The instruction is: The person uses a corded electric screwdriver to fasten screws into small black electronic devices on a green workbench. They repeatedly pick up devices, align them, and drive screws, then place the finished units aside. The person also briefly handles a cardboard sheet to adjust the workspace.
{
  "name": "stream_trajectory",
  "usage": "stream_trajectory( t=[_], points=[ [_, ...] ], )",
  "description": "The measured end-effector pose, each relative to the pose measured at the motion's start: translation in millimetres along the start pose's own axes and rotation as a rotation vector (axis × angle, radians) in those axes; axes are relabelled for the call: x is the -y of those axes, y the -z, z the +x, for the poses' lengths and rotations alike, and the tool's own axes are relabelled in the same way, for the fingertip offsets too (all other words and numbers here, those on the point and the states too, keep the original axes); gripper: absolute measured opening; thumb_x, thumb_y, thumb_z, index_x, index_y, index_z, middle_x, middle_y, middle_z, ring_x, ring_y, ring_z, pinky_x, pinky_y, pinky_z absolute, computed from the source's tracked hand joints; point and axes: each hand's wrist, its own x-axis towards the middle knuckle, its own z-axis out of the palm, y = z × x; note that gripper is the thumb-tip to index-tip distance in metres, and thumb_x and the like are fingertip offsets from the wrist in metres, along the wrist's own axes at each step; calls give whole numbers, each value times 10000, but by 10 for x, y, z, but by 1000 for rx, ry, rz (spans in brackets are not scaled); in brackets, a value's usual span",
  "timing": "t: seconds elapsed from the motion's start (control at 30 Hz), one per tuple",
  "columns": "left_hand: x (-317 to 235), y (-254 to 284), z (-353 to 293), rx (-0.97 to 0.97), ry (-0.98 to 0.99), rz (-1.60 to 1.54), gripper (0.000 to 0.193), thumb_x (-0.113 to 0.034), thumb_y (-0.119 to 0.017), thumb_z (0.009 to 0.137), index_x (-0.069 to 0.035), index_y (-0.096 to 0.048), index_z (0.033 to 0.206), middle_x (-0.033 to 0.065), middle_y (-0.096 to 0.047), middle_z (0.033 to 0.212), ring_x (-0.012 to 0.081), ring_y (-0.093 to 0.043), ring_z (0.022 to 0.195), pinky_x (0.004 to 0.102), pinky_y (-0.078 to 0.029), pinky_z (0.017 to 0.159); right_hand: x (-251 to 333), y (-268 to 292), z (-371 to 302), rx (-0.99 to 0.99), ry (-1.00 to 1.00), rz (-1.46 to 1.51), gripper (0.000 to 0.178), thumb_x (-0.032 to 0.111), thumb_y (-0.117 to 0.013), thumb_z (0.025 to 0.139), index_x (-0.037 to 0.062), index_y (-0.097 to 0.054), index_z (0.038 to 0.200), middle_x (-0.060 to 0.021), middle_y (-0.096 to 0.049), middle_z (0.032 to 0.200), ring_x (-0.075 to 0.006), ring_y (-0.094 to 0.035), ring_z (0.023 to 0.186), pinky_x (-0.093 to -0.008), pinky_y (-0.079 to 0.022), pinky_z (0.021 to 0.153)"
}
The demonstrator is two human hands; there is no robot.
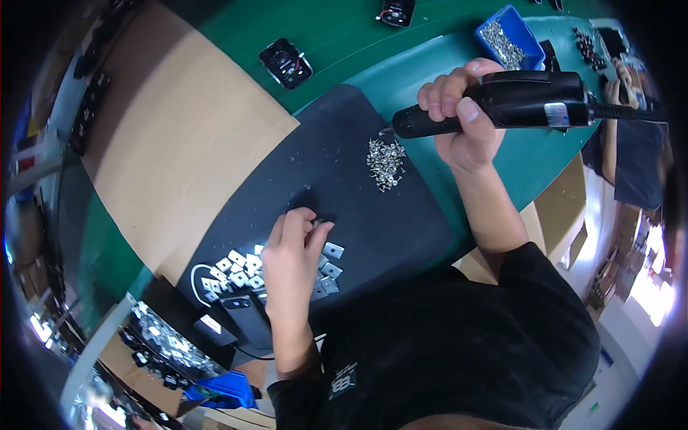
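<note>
My right hand (469, 129) is closed around a black corded electric screwdriver (534, 97), held nearly level with its tip to the left. That tip is beside a heap of small silver screws (385, 166) on a black mat (333, 154). Over the mat's near part, my left hand (288, 261) pinches something small and greyish between thumb and fingers; its kind is mostly hidden. Small square metal plates with holes (240, 271) are spread on both sides of my left wrist, some of them hidden under it.
A dark phone (246, 319) lies by the plates. A cardboard sheet (186, 136) covers the left. On the green table (337, 43) are black housings (285, 63) and a blue bin (534, 46) of small metal parts. Another person's arm (610, 136) shows at far right.
</note>
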Motion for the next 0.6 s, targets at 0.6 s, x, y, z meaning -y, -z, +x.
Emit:
stream_trajectory(
  t=[0.6],
  points=[
    [-217, 315, 974, -110, -21, 12, 288, -33, -768, 748, 1, -674, 1018, 85, -690, 842, 148, -677, 750, 264, -542, 714, 226, 428, -115, -90, 71, 40, 417, 204, -620, 857, 84, -427, 1206, -15, -469, 741, -124, -464, 653, -300, -395, 643]
  ],
)
